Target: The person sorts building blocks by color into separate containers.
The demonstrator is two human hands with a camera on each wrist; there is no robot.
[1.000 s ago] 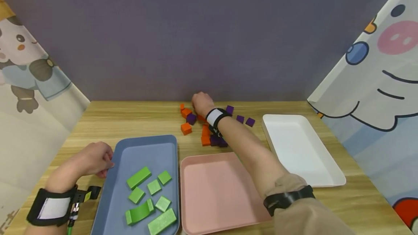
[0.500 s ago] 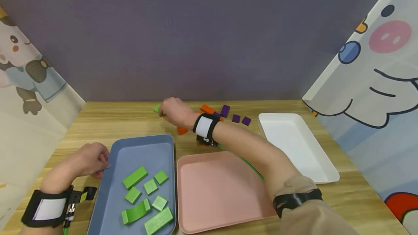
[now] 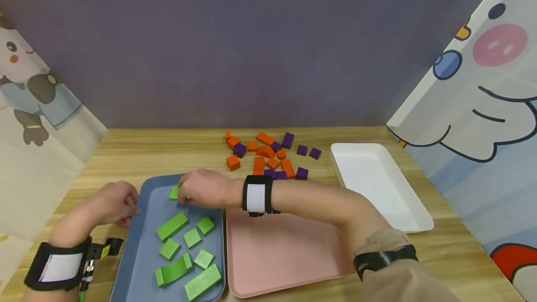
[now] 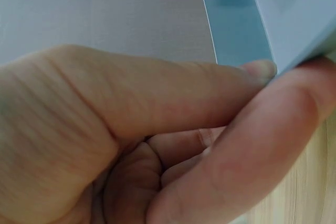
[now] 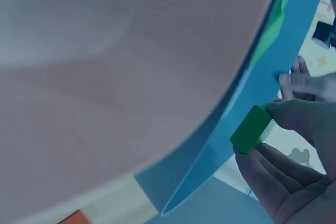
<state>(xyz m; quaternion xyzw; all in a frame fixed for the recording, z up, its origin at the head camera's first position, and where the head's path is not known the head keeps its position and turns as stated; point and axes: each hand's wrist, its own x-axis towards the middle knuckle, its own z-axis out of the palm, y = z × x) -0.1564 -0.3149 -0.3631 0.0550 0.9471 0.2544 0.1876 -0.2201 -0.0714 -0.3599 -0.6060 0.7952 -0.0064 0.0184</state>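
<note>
My left hand (image 3: 113, 203) pinches the left rim of the blue tray (image 3: 144, 199) between thumb and forefinger, which the left wrist view shows close up. Over the far end of that tray, my right hand (image 3: 205, 189) holds a green block (image 5: 253, 128) between thumb and fingertips. Several green blocks lie in the tray, among them a long block (image 3: 172, 226), a curved block (image 3: 174, 270) and a small cube (image 3: 192, 237).
A pink tray (image 3: 289, 255) stands right of the blue one, partly under my right forearm. Farther right is a white tray (image 3: 382, 185). Orange blocks (image 3: 233, 162) and purple blocks (image 3: 302, 173) lie scattered behind the trays, before a grey wall (image 3: 251, 50).
My right hand has moved from among the orange and purple blocks, picked up a green block at the back left, and carried it over the blue tray. My left hand stays on the rim.
</note>
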